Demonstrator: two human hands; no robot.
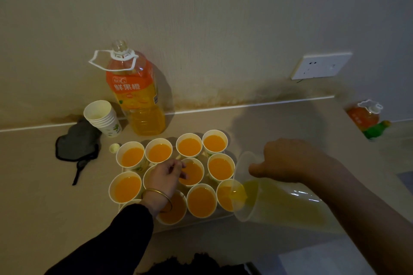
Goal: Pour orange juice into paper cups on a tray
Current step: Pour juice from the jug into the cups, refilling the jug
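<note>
Pitcher (279, 203) of orange juice is tilted, mouth over the front-right paper cup (225, 198) on the tray (201, 223), juice running in; right hand (288, 161) grips it near the rim. Left hand (164, 177) hangs over the middle cups, fingers loosely curled; contact with a rim cannot be told. Juice bottle (136, 96) and spare cup stack (104, 118) stand behind, by the wall.

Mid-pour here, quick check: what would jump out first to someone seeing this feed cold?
The block of paper cups filled with orange juice, at centre, grabs the eye first. At its near-right corner the right hand tilts a clear pitcher over the corner cup, while the left hand hovers above the middle cups. A big uncapped juice bottle stands behind them on the left.
</note>
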